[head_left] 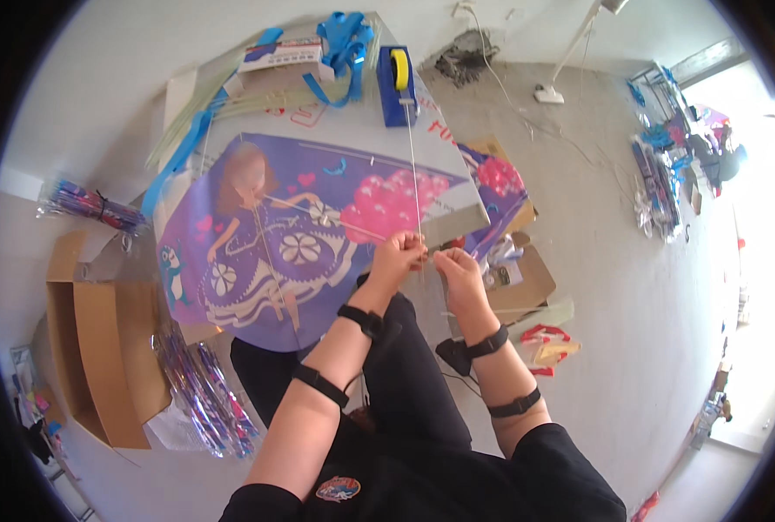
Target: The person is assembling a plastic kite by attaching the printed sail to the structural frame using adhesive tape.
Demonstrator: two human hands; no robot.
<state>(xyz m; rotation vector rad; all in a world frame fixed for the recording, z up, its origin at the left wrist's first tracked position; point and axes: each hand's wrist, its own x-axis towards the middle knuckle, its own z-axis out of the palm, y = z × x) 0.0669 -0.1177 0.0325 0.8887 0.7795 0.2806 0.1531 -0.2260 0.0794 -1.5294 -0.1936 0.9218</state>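
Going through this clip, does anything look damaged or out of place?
Yes. A dark, ragged patch shows where the pale wall meets the floor, beyond the blue tape dispenser. It looks like damage because the surface around it is mostly smooth.

Whatever the right hand [462,277] pinches — if anything — is too small to tell.
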